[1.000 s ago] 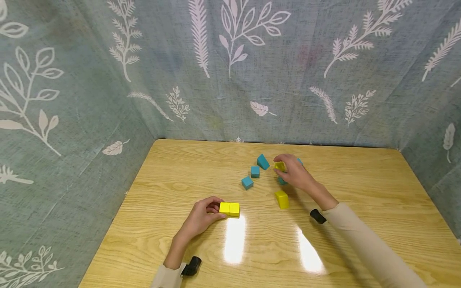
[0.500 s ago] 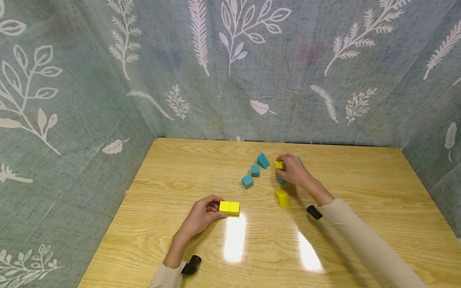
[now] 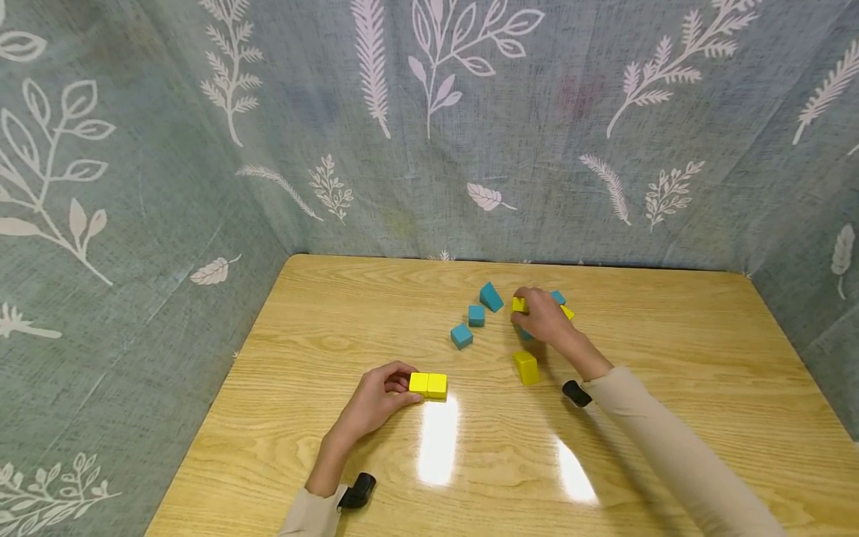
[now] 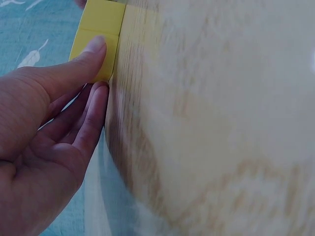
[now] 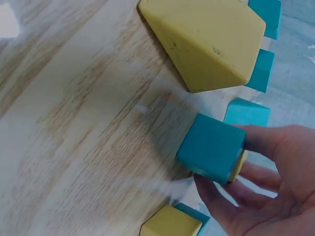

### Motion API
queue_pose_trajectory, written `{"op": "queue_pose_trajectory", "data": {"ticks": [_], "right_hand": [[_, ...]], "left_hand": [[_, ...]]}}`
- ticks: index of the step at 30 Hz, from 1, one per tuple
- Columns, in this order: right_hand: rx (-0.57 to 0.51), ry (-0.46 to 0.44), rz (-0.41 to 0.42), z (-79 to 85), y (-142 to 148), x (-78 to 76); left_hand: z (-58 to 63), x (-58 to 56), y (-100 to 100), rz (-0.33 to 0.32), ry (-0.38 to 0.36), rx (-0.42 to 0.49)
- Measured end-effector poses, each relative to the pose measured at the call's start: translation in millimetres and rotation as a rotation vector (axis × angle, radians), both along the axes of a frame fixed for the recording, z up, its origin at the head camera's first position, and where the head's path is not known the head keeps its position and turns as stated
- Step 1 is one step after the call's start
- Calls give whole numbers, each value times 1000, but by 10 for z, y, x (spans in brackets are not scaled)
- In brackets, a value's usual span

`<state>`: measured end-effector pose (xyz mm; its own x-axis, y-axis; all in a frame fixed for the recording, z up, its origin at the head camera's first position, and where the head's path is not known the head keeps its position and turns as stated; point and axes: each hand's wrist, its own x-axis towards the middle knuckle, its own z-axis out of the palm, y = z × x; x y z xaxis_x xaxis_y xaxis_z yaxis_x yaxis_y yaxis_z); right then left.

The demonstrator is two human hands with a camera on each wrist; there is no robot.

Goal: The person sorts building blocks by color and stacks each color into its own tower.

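Note:
My left hand holds the left one of two yellow cubes that sit side by side on the table. In the left wrist view the thumb presses on the near face of that yellow block, with the fingers behind it. Farther back, my right hand pinches another yellow block between thumb and fingers. A teal cube stands in front of this block in the right wrist view and hides most of it.
Left of the right hand lie two teal cubes and a teal wedge. A yellow block with a sloped face stands nearer. Beyond the right wrist show a teal piece and a yellow piece. Patterned cloth walls the table.
My right hand's fingers have closed on the yellow block, and its forearm has swung slightly left, baring a yellow piece behind the wrist. The left hand stays on its yellow cube.

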<state>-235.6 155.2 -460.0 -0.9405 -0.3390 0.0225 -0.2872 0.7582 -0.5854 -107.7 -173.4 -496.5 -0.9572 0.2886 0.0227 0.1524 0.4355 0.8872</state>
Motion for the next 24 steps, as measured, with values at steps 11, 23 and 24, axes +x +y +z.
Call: {"op": "queue_pose_trajectory", "data": {"ticks": [11, 23, 24], "right_hand": [[-132, 154, 12, -10, 59, 49], [-333, 153, -2, 26, 28, 272], [-341, 154, 0, 28, 14, 296]], "left_hand": [[-9, -31, 20, -7, 11, 6], [-2, -8, 16, 0, 7, 18], [-6, -5, 12, 0, 10, 26]]}}
